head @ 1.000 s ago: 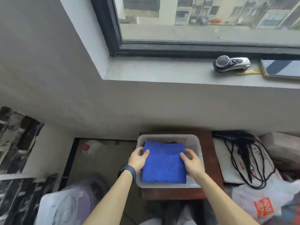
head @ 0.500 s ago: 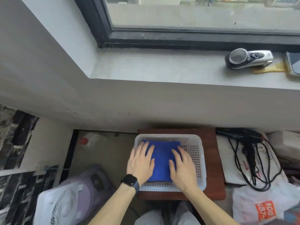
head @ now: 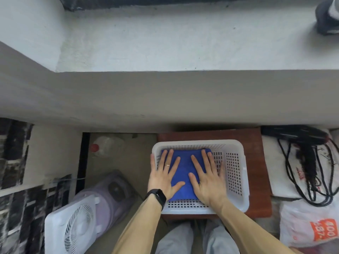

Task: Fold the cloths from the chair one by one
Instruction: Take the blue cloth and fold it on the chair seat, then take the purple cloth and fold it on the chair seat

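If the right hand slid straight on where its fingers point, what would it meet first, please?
Probably the far wall of the white basket, just beyond the blue cloth under the right hand.

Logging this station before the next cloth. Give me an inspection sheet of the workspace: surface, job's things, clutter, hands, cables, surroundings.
Surface: brown wooden top under a white basket.
Job's things: folded blue cloth lying inside the basket.
Clutter: box fan and red-capped bottle on the left; plastic bag on the right.
Hands: left hand and right hand flat on the cloth, fingers straight.
Cables: black cord looped right of the wooden top.
Surroundings: grey windowsill above.
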Motion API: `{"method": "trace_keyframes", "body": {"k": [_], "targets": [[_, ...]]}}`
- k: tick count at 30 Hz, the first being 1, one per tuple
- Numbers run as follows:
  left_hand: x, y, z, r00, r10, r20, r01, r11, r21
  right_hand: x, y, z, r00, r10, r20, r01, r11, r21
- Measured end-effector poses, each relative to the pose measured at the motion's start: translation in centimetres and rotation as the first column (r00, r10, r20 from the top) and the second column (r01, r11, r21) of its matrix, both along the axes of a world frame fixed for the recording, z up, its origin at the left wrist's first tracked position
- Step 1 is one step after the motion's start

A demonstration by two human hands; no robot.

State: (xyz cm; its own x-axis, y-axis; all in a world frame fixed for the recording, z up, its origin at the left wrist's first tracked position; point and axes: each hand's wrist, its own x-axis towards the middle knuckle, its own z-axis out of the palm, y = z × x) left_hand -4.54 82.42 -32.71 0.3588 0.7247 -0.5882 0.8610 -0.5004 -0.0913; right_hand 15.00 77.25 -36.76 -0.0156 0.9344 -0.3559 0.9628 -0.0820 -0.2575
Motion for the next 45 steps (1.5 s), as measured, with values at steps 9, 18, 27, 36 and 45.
{"method": "trace_keyframes", "body": {"k": [9, 18, 27, 36, 45], "targets": [[0.7, -0.1, -0.6, 0.997, 0.026, -0.069, -0.026, 1.0, 0.001, -0.2, 0.4, -0.6, 0.998, -0.031, -0.048, 0.029, 0.999, -0.033], [2.2, -0.2, 3.3, 0.988, 0.126, -0.092, -0.128, 0.992, -0.01, 0.3, 2.0, 3.1, 0.995, 0.081, -0.062, -0.094, 0.967, -0.238], [0.8, -10.2, 14.2, 0.575, 0.755, 0.316, -0.783, 0.62, -0.054, -1.4, 2.6, 18.3, 0.795, 0.607, -0.013, -0.583, 0.757, -0.296], [-10.0, -33.5, 23.8, -0.252, 0.793, 0.555, -0.968, -0.205, -0.147, -20.8, -9.9, 33.0, 0.213, 0.951, -0.225, -0.955, 0.251, 0.156], [-12.8, -64.2, 29.8, -0.554, 0.494, 0.67, -0.67, -0.743, -0.006, -34.3, -36.9, 38.2, -0.317, 0.893, -0.319, -0.937, -0.242, 0.254]]}}
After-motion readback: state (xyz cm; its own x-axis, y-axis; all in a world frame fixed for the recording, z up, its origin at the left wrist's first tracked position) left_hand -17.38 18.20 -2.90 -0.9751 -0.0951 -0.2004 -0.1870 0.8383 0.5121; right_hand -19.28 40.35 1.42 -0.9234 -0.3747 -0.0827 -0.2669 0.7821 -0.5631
